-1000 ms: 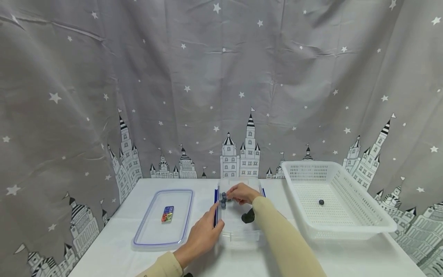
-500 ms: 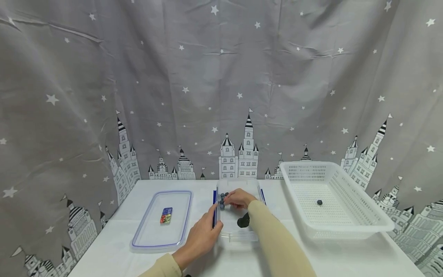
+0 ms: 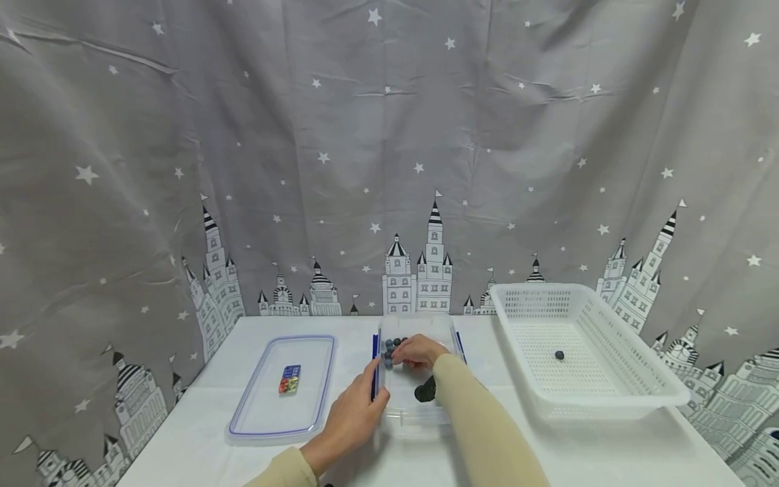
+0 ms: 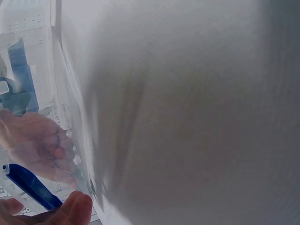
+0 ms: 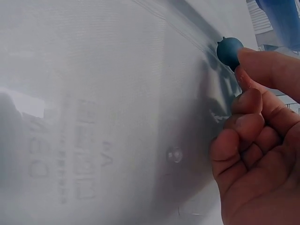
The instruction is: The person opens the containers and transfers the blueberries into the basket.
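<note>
My right hand (image 3: 420, 351) is inside a clear plastic food container (image 3: 416, 414), and its thumb and index finger pinch a blueberry (image 5: 229, 52) in the right wrist view. Several blueberries (image 3: 389, 354) sit along the container's left side and back left, partly hidden behind the hand. My left hand (image 3: 355, 408) rests against the container's left side, fingers extended, by a blue latch flap (image 4: 32, 186) in the left wrist view. Through the clear wall in that view, the right hand shows blurred.
Left of the container lies its clear lid (image 3: 255, 406) with a blue seal and a colourful label (image 3: 290, 379). A white perforated basket (image 3: 593, 404) stands at the right with one blueberry (image 3: 559, 355) in it. A grey curtain (image 3: 341, 122) hangs behind the white table (image 3: 201, 433).
My right hand has moved a little toward me and left within the container, uncovering more blueberries at the back. My left hand keeps its place. The view has shifted slightly.
</note>
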Demonstrator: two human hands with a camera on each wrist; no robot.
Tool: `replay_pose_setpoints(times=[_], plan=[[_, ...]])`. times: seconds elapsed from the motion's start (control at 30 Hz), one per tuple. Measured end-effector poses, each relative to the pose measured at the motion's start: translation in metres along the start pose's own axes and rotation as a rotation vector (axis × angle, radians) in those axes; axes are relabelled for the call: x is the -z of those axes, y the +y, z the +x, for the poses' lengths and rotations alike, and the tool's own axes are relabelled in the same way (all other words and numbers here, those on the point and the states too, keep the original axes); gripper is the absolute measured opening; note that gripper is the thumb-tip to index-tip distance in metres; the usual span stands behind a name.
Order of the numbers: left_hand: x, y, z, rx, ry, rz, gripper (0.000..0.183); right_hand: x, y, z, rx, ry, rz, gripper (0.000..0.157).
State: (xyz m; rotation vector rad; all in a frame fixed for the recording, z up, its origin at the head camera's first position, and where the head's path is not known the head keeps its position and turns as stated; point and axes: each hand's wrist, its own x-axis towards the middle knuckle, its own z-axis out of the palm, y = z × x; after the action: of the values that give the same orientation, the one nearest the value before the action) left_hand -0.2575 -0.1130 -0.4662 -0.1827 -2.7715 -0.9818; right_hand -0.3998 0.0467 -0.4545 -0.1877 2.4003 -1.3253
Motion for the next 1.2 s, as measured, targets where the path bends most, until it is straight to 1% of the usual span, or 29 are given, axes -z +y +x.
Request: replay_pose_setpoints(times=[0.17,0.37,0.6,0.77,0.93,1.0,1.13,1.2], plan=[[0.0011,-0.0009,0.0008,-0.002,0.015,0.013,0.062,-0.0010,-0.0017,0.0037,0.021,-0.021,-0.024,0.022],[0.0013,-0.0006,0.0030,-0.017,0.018,0.010,0.062,-0.0021,-0.0038,0.0058,0.009,0.005,-0.068,0.017],[0.0029,-0.0011,0.0025,-0.010,0.021,0.008,0.063,-0.0054,-0.0039,0.0072,0.007,0.013,-0.094,0.014],[0.0027,-0.0004,0.0009,0.002,0.009,-0.003,0.064,-0.0075,-0.0021,0.0064,-0.008,0.013,-0.117,0.012],[0.0031,0.0015,0.0014,0.009,0.007,-0.006,0.065,-0.0073,-0.0022,0.0052,-0.001,0.010,-0.149,0.007],[0.0033,0.0017,0.0017,0.014,-0.001,-0.010,0.065,-0.0067,-0.0022,0.0049,-0.001,0.008,-0.157,0.009],[0.0039,0.0015,0.0020,0.025,-0.020,-0.010,0.066,-0.0056,-0.0029,0.0043,-0.004,0.008,-0.159,0.022],[0.0047,0.0014,0.0022,0.030,-0.019,-0.009,0.066,-0.0050,-0.0043,0.0032,0.001,0.006,-0.155,0.028]])
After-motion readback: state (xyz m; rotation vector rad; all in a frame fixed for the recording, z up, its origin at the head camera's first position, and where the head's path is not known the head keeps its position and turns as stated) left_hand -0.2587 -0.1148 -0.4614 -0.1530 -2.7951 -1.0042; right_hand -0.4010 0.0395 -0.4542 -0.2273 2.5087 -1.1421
